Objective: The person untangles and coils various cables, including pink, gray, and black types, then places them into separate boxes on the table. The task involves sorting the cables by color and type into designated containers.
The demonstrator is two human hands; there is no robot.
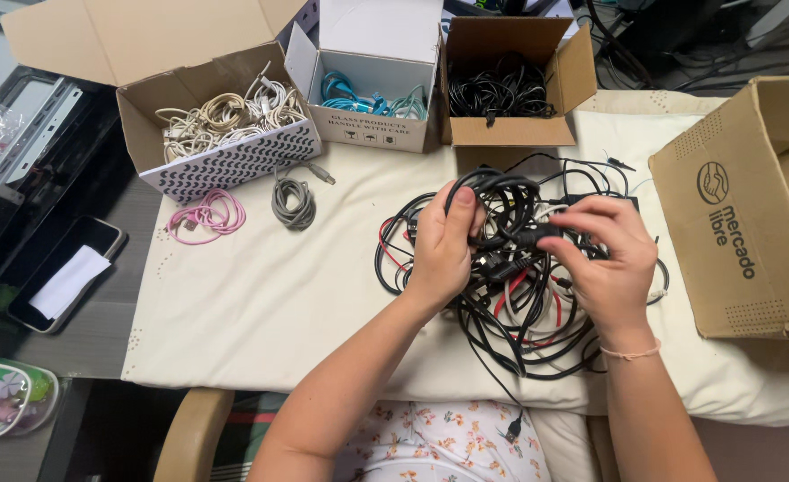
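Note:
A tangled heap of mostly black cables, with red and white strands in it, lies on the cream cloth. My left hand grips a bundle of black cable loops at the heap's left top. My right hand pinches a black plug or connector pulled from the same tangle. Both hands hover just over the heap, close together.
Three open boxes stand at the back: one with beige cables, one with teal cables, one with black cables. A pink cable coil and a grey coil lie loose. A large cardboard box sits right; a phone left.

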